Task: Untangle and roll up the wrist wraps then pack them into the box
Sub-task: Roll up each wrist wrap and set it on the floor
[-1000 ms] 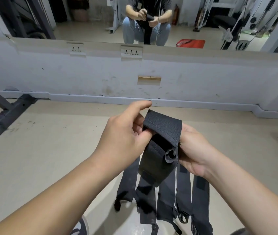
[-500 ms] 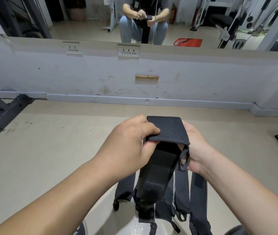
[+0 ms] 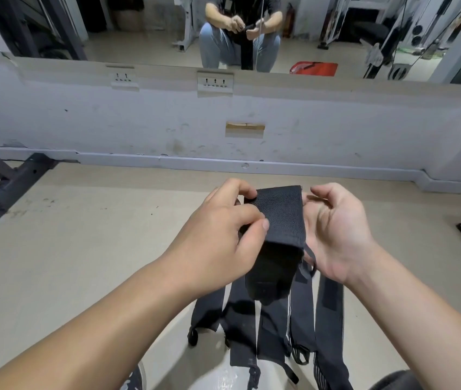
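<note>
Folded wrist wrap [image 3: 280, 218] up between my hands, above floor [image 3: 83, 249]. My left hand [image 3: 223, 237] pinched its left edge, thumb on top. My right hand [image 3: 336, 232] just beside right edge, fingers loosely curled (gripping or not, couldn't tell). Other wraps [image 3: 302, 319] dangled below, nearer me.

You have no text, brand or number to read in this view. The weave of the black wrist wrap [image 3: 281, 218] held up in front of you carries no legible print. Any marking on the socket plates [image 3: 215, 81] on the wall is too small and blurred to make out.
</note>
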`<action>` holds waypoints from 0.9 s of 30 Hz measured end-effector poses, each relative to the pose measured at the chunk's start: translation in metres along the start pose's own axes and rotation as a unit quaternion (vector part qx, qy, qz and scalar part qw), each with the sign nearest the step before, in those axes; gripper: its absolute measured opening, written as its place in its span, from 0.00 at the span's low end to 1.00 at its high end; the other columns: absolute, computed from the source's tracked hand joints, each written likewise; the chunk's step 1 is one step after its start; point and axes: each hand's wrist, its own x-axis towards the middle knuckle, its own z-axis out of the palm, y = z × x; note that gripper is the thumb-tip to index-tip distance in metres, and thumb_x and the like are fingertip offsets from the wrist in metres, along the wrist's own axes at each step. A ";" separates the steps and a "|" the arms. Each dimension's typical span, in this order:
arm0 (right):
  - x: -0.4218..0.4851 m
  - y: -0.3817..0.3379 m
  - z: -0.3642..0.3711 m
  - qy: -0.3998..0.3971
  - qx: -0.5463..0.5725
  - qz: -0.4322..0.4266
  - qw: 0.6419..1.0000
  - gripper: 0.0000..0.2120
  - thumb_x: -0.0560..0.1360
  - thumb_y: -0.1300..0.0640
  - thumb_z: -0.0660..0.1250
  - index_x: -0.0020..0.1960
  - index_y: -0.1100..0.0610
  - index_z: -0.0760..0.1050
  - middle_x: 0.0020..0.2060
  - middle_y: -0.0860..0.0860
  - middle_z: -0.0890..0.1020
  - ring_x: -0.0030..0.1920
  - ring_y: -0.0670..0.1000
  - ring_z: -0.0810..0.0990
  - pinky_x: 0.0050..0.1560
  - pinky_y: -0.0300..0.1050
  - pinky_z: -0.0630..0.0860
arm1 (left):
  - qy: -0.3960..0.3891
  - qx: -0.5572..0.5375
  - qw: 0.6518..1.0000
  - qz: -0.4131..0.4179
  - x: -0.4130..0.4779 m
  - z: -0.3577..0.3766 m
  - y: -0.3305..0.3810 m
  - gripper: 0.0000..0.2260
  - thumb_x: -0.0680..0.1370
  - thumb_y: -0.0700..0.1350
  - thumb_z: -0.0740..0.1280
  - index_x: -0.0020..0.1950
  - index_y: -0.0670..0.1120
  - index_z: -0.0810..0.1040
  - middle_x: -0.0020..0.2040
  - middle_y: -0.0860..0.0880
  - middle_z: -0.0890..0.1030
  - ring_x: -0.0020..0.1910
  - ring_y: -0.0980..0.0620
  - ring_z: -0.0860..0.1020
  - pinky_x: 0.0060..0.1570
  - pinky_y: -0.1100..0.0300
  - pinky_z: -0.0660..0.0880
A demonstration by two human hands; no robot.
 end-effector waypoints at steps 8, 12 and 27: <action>0.008 0.019 0.002 0.064 -0.221 -0.090 0.969 0.11 0.87 0.61 0.58 0.62 0.62 0.79 0.52 0.58 0.88 0.49 0.54 0.87 0.47 0.46 0.84 | 0.081 -0.147 0.960 -0.224 0.006 -0.001 0.005 0.15 0.71 0.51 0.82 0.51 0.56 0.80 0.51 0.57 0.77 0.46 0.59 0.79 0.45 0.63 0.74; 0.009 0.017 0.000 0.056 -0.206 -0.100 0.972 0.10 0.87 0.61 0.58 0.61 0.60 0.78 0.50 0.55 0.88 0.47 0.52 0.88 0.44 0.43 0.83 | -0.056 -0.315 0.896 -0.308 0.007 0.001 0.005 0.16 0.81 0.53 0.72 0.68 0.52 0.76 0.54 0.56 0.85 0.49 0.59 0.85 0.50 0.62 0.78; 0.018 0.026 -0.004 0.050 -0.217 0.007 0.975 0.22 0.87 0.43 0.58 0.65 0.57 0.81 0.59 0.56 0.87 0.61 0.55 0.85 0.65 0.55 0.79 | 0.053 -0.296 0.910 -0.286 0.019 0.015 -0.010 0.09 0.83 0.54 0.60 0.61 0.54 0.73 0.57 0.52 0.85 0.58 0.52 0.83 0.64 0.43 0.79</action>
